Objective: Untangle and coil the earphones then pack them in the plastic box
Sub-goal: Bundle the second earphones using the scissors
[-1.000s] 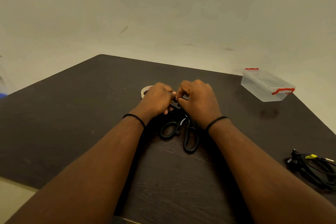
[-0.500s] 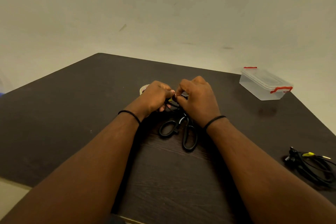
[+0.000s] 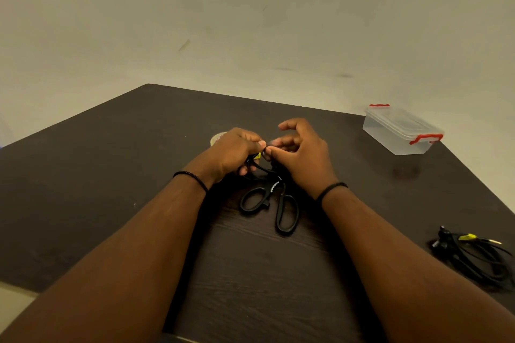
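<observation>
On the dark table (image 3: 111, 189), both hands pinch the earphones (image 3: 257, 160) between them.

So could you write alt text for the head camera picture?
Two hands, left hand and right hand, work a black earphone cable over black scissors on a dark table. A lidded plastic box sits far right, another coiled cable nearer.

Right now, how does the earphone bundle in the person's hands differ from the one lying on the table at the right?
The held earphones are mostly hidden between the left hand and right hand; the second bundle lies untouched in plain view. The held earphones are above the scissors, mid-table; the second bundle sits near the table's right edge. Both are black cable with a yellow tag.
</observation>
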